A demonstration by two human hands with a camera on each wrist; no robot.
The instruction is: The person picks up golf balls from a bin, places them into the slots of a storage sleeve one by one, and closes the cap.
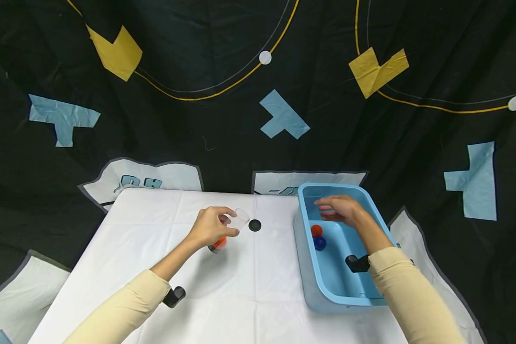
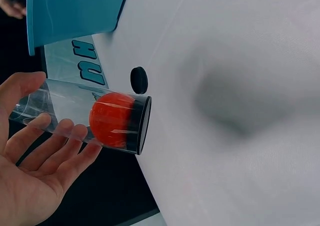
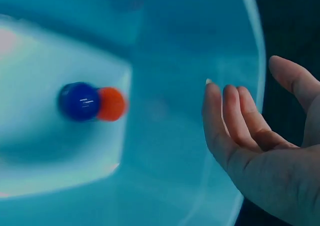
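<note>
One clear plastic tube (image 2: 77, 107) with an orange ball (image 2: 111, 120) inside is gripped by my left hand (image 1: 211, 227) above the white cloth-covered table (image 1: 275, 272); my right hand (image 1: 343, 210), fingers relaxed, hovers over a light-blue plastic bin (image 1: 304, 260) holding another orange ball (image 1: 316, 231) and a blue ball (image 1: 320, 243).

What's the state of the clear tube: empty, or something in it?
Not empty: the left wrist view shows a red-orange ball inside the tube, at its black end.
</note>
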